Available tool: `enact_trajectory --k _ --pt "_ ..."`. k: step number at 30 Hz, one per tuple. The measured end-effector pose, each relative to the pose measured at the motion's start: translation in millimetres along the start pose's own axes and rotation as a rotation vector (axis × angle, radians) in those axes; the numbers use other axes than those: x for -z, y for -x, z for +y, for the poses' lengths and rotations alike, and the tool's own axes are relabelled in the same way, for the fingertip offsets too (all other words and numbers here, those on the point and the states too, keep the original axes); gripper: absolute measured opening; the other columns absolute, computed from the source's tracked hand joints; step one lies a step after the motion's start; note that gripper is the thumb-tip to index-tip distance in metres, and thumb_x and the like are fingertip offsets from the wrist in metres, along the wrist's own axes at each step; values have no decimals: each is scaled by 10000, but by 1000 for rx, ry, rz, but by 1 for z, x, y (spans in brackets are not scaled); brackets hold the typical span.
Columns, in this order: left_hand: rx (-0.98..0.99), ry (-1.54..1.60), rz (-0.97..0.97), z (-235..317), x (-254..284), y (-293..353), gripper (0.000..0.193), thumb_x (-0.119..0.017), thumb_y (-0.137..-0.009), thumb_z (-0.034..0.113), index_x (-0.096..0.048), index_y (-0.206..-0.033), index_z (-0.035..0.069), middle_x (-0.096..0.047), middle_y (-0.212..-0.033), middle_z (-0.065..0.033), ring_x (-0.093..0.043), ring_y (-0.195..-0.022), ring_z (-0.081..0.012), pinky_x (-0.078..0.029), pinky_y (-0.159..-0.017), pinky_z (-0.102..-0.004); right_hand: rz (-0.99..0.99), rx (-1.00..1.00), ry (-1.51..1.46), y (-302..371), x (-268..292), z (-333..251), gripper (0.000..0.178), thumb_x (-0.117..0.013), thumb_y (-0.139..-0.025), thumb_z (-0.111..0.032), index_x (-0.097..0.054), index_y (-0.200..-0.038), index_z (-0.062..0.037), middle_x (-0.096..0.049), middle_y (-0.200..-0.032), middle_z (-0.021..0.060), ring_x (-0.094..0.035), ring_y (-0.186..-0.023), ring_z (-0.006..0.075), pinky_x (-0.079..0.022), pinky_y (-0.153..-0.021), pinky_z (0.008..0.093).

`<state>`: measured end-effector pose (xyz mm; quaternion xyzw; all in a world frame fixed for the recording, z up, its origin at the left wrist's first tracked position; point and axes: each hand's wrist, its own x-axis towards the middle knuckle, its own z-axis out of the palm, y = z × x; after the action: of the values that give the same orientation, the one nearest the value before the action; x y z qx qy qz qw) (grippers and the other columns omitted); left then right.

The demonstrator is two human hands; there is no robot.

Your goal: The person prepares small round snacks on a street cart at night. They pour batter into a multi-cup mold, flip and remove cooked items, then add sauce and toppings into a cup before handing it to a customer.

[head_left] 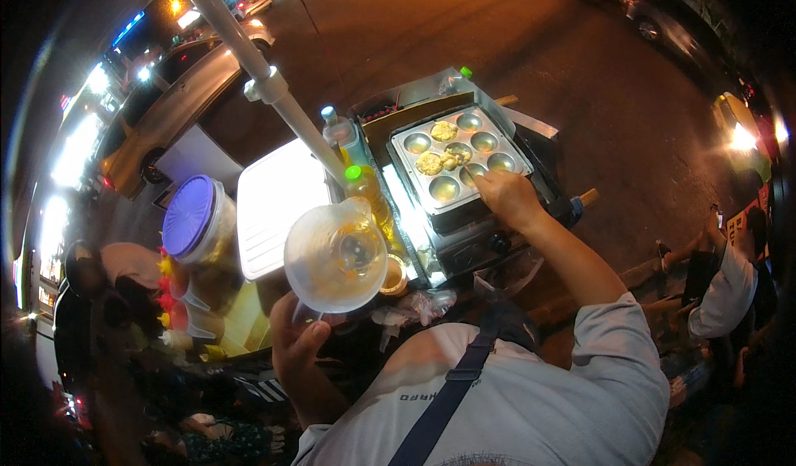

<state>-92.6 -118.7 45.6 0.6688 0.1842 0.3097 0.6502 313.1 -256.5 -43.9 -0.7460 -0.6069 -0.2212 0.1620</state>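
My left hand [300, 333] is closed round the handle of a translucent plastic jug [303, 254], tilted so that its inside faces up, with smears of yellowish batter on the wall. Over a square metal pan [402, 147] with several round hollows, my right hand [507, 196] is closed in a pinch at the front right. Whatever its fingertips hold is too small to make out. Lumpy yellow pieces of food [439, 161] sit in and across some hollows; others show only a shiny, oily bottom. The pan rests on a dark stove [473, 254].
Left of the stove stand a bottle of yellow oil [365, 186] with a green cap, a clear bottle [333, 126], a white lidded box [282, 209] and a purple-lidded tub [191, 217]. A grey pole [290, 109] slants overhead. A seated person [725, 292] is at right; vehicles line the street.
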Motion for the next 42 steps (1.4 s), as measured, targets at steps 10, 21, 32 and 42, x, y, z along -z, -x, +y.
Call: enact_trajectory --k 10,21,32,42 --pt "-49 1 248 -10 -18 14 567 -774 -878 257 -614 -1290 -98 -722 -1040 -161 -696 -925 -211 -545 -812 -342 -24 33 -20 3 -14 17 68 -616 -885 -108 -661 -846 -78 -680 -783 115 -699 -730 309 -572 -618 443" --pt "-102 -337 -157 1 3 -14 629 -760 -906 359 -615 -1273 -131 -719 -1162 -251 -699 -1063 -298 -526 -956 -398 -29 62 -17 -4 -17 20 144 -772 -777 -97 -636 -820 -71 -628 -726 132 -661 -667 354 -526 -583 477" --pt "-295 -301 -132 -13 1 -14 511 -742 -942 351 -642 -1164 -99 -682 -994 -200 -670 -834 -244 -551 -700 -356 -33 86 -16 -5 -7 11 115 -670 -856 -73 -597 -774 -39 -604 -708 154 -647 -653 361 -515 -583 477" --pt "-127 -446 -114 0 3 -10 577 -765 -890 322 -631 -1234 -120 -719 -1145 -233 -697 -1050 -279 -539 -926 -385 -18 118 -66 -5 -14 17 52 -699 -840 -81 -656 -865 -67 -624 -727 138 -662 -673 349 -521 -592 478"
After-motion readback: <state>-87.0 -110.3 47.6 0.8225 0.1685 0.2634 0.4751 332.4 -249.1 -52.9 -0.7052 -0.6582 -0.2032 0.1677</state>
